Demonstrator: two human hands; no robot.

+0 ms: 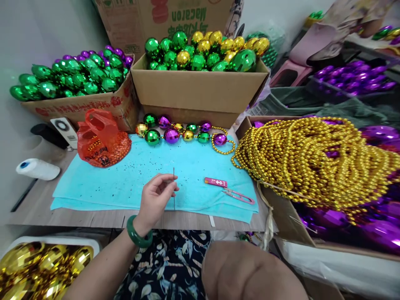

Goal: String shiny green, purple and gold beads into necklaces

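Note:
A long thin needle (pixel 174 203) stands upright between the pinched thumb and fingers of my left hand (pixel 158 193), above the blue towel (pixel 125 200). On that wrist is a green bangle (pixel 137 235). My right hand is out of view; only bare skin of a bent limb shows at the bottom. Pink-handled thread snips (pixel 243 197) lie on the towel to the right, touching or close to a small pink packet (pixel 215 182). Behind, a strand of large green, purple and gold beads (pixel 171 135) rests along the towel's far edge.
A red plastic bag (pixel 103 141) of small beads and a white thread spool (pixel 39 168) are at left. Cardboard boxes (pixel 200 89) of shiny beads line the back. Gold bead strands (pixel 312 162) heap over a box at right. Gold beads (pixel 46 266) fill a lower-left tub.

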